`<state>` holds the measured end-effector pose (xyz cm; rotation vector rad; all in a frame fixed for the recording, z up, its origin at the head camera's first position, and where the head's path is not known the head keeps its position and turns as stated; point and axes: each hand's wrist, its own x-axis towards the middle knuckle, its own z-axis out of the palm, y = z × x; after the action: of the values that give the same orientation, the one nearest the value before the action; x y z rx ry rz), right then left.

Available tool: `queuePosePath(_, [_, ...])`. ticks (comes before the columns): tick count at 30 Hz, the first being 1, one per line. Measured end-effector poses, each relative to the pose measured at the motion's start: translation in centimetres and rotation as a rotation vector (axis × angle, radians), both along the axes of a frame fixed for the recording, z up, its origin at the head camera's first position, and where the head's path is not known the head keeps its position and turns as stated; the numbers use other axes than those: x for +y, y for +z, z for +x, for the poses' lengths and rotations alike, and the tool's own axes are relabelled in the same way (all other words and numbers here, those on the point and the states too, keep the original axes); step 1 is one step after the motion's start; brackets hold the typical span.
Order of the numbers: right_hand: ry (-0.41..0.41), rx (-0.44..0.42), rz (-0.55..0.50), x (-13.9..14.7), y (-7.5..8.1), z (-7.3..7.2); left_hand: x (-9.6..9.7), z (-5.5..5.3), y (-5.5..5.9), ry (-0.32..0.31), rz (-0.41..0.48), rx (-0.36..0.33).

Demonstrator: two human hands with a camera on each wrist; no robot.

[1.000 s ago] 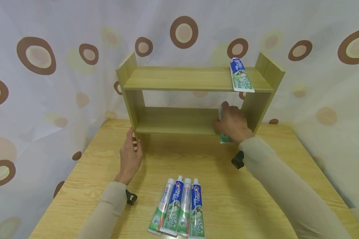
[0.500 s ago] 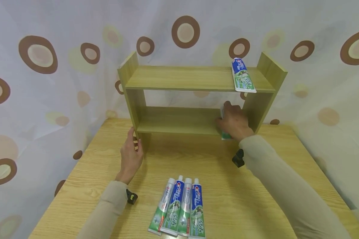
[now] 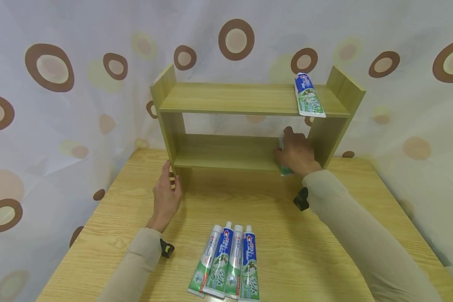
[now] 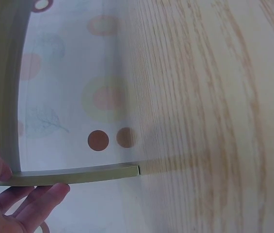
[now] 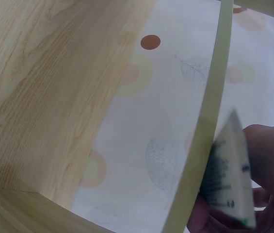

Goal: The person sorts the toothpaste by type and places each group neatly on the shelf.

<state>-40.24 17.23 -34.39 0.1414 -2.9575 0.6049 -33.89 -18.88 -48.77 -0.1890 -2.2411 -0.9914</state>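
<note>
A small two-tier wooden shelf (image 3: 226, 98) stands on the table. My left hand (image 3: 166, 199) grips the lower part of its left side panel; in the left wrist view, thumb and fingers lie on either side of the panel's edge. At the right end of the lower board, my right hand (image 3: 296, 153) holds a toothpaste tube (image 3: 286, 171), mostly hidden under the hand. In the right wrist view the tube's flat white end (image 5: 231, 179) sticks out past the board's front edge. Another toothpaste tube (image 3: 308, 96), blue and green, lies on the top board, its crimped end overhanging the front.
Several toothpaste tubes (image 3: 219, 264) lie side by side on the wooden table (image 3: 324, 251) at the front, caps toward the shelf. Behind the shelf hangs a white cloth (image 3: 79, 33) with brown circles. The shelf's right side panel (image 3: 330, 130) rises just beyond my right hand.
My right hand has slid the toothpaste tube slightly back on the lower board, so less of its end shows below the edge. My left hand keeps its grip; the head view has shifted slightly.
</note>
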Motion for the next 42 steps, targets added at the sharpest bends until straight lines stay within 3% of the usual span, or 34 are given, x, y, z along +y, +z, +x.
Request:
queuePosePath(28, [-0.002, 0.061, 0.074, 0.4, -0.2, 0.3, 0.1, 0.2, 0.0, -0.001, -0.002, -0.002])
queuePosePath(36, [0.007, 0.183, 0.045, 0.3, -0.3, 1.4, 0.2, 0.2, -0.1, -0.007, 0.004, 0.004])
queuePosePath(42, [0.084, 0.353, 0.046, 0.2, -0.3, 2.7, 0.2, 0.2, 0.0, -0.005, 0.008, 0.002])
